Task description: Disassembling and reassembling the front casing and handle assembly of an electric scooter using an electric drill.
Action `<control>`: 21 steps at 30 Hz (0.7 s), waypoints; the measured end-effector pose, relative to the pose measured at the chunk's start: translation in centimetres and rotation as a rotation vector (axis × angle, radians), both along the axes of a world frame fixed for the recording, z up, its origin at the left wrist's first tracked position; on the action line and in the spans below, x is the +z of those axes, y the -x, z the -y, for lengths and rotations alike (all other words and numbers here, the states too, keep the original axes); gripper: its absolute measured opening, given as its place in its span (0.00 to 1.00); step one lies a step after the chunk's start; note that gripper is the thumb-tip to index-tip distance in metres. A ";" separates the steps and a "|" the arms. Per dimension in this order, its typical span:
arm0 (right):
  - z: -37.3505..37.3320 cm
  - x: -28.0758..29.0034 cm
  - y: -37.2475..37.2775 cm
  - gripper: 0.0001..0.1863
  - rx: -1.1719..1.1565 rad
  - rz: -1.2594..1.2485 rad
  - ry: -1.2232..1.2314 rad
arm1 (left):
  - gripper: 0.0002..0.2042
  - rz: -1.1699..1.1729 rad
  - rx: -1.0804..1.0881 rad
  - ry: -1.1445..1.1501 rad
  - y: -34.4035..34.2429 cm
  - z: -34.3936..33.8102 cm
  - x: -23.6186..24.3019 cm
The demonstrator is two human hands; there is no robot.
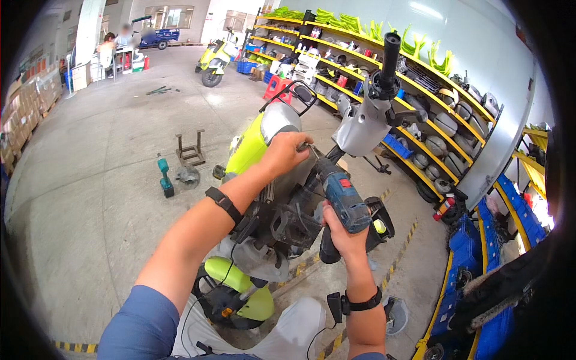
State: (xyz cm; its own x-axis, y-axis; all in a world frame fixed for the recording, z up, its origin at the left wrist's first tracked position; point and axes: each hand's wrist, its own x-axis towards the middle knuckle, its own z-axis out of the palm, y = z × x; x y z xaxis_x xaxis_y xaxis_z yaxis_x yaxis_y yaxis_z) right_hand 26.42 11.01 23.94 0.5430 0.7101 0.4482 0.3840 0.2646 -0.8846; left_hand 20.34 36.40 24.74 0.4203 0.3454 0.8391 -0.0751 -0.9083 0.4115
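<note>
- We judge that we are driving a fastener into the yellow-green and grey scooter body (264, 180) at frame centre.
- Our right hand (342, 231) wraps the blue cordless drill (345, 201), its long axis pointing upper left.
- Our left hand (285, 153) pinches the bit tip (309, 147).
- Next calls for steady, square pressure.

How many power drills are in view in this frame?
2. A blue drill is gripped in the right hand, its tip at the scooter by the left hand. A teal drill stands on the floor to the left. The shelves could hide others.
</note>
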 end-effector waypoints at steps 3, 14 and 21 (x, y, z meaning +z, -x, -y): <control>-0.7 -0.5 -0.4 0.18 -0.040 0.175 -0.041 | 0.11 0.031 -0.001 -0.035 -0.4 -0.2 -0.4; -0.5 1.1 1.6 0.34 -0.158 0.477 -0.112 | 0.10 0.079 0.034 -0.125 -0.5 0.0 -0.8; -0.5 1.7 1.9 0.39 -0.137 0.580 -0.049 | 0.12 0.128 0.115 -0.219 -0.7 0.6 -0.5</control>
